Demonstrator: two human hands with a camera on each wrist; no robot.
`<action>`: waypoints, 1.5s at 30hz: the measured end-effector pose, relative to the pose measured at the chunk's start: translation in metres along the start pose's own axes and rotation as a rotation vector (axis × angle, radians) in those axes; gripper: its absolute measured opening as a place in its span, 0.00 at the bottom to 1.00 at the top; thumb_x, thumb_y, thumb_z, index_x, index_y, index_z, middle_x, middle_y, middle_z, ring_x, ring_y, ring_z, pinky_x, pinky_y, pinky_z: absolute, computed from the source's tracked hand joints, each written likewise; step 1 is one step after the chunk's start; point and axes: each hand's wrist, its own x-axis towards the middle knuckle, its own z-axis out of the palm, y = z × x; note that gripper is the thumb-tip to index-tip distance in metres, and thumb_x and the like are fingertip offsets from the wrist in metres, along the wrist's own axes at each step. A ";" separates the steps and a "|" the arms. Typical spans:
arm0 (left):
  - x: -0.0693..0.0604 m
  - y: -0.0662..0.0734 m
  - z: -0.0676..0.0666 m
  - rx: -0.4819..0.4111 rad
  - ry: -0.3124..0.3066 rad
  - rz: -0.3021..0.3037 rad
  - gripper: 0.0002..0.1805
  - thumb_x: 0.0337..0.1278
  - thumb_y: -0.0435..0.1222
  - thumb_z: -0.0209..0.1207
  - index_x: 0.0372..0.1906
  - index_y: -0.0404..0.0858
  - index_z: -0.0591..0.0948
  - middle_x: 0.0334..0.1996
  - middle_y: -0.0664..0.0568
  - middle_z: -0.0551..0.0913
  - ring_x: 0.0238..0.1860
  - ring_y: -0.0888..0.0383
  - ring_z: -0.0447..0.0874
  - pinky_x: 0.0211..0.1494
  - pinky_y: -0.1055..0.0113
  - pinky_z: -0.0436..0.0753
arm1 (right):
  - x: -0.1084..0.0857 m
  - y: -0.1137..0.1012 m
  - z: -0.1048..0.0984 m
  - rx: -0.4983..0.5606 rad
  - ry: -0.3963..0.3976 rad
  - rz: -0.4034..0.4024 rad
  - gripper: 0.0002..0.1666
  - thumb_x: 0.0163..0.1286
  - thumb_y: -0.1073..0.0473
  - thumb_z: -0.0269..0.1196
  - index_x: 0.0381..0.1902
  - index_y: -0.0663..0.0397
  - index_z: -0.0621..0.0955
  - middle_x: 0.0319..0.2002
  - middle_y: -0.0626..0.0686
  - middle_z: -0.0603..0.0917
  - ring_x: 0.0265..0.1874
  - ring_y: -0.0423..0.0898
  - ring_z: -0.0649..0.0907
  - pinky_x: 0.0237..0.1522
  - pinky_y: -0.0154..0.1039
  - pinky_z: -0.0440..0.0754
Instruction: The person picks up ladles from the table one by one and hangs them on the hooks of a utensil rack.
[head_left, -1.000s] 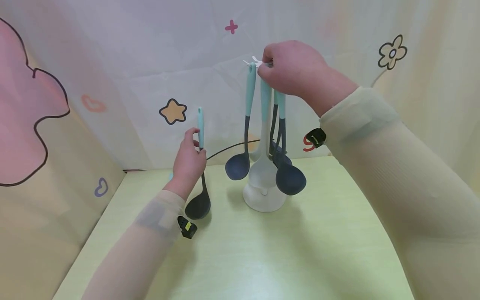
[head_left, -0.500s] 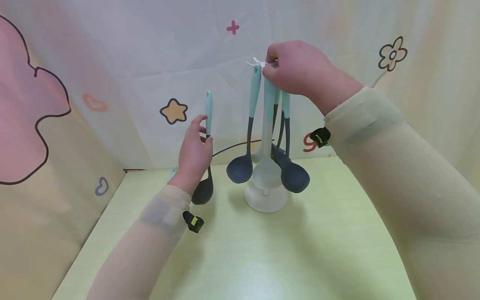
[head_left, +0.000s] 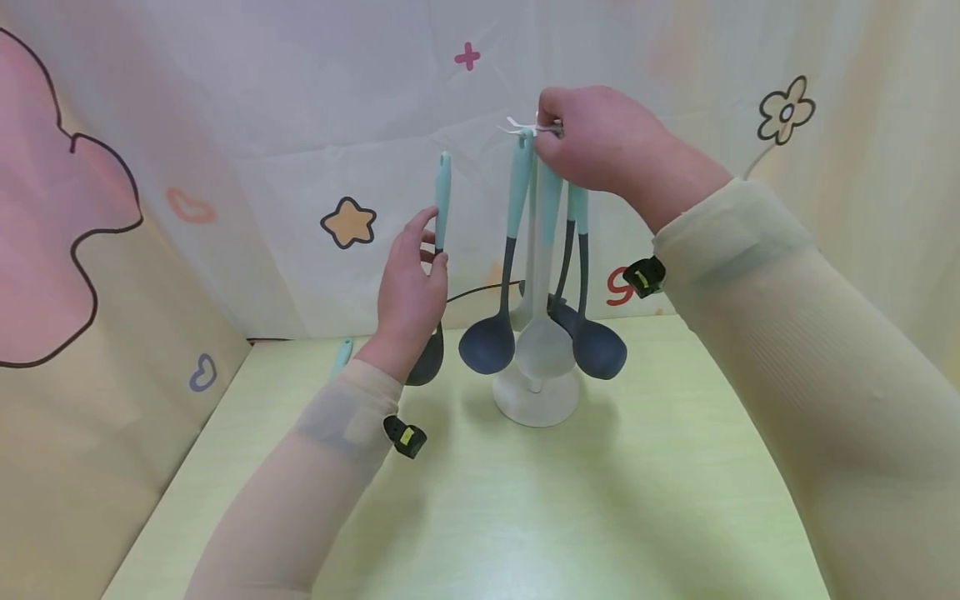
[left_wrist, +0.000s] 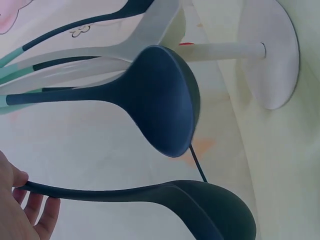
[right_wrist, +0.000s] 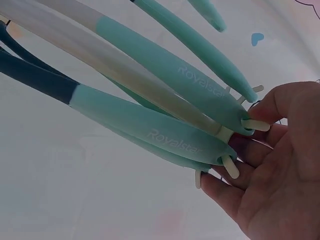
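My left hand (head_left: 411, 287) pinches a ladle (head_left: 443, 187) with a mint handle and dark bowl, held upright above the table just left of a white utensil stand (head_left: 536, 410). In the left wrist view, the held ladle's bowl (left_wrist: 215, 205) is apart from a hanging dark ladle (left_wrist: 162, 100). My right hand (head_left: 607, 137) grips the stand's hooked top. From its hooks hang a dark ladle (head_left: 487, 344) at left, a pale-headed one (head_left: 546, 348) in front, another dark ladle (head_left: 600, 348) at right, and others partly hidden behind.
Another mint handle (head_left: 342, 357) shows on the table (head_left: 510, 508) beyond my left forearm, its rest hidden. Close behind the stand hangs a patterned curtain (head_left: 285, 108), along the table's far edge.
My left hand has carried the ladle up and rightward, nearer the stand. Under my right hand the stand's top has turned slightly, and its front utensils have shifted right.
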 end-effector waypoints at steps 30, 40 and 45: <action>0.007 0.042 0.018 -0.034 -0.034 0.075 0.31 0.72 0.33 0.54 0.75 0.55 0.63 0.55 0.53 0.75 0.49 0.60 0.77 0.37 0.67 0.80 | -0.001 0.001 0.001 0.003 0.029 -0.004 0.21 0.76 0.53 0.42 0.57 0.58 0.71 0.51 0.61 0.77 0.44 0.58 0.77 0.53 0.55 0.79; 0.010 0.047 0.021 -0.031 -0.029 0.064 0.31 0.72 0.34 0.54 0.75 0.56 0.63 0.55 0.53 0.75 0.48 0.60 0.77 0.35 0.69 0.80 | -0.001 0.002 0.001 -0.002 0.036 -0.010 0.20 0.76 0.53 0.42 0.56 0.58 0.71 0.51 0.61 0.78 0.43 0.58 0.78 0.54 0.55 0.79; 0.011 0.051 0.023 -0.016 -0.042 0.080 0.31 0.72 0.34 0.54 0.74 0.56 0.63 0.55 0.53 0.75 0.49 0.60 0.77 0.37 0.69 0.81 | -0.001 0.002 0.000 -0.002 0.032 -0.007 0.21 0.76 0.53 0.42 0.57 0.57 0.71 0.51 0.61 0.78 0.44 0.58 0.78 0.54 0.55 0.79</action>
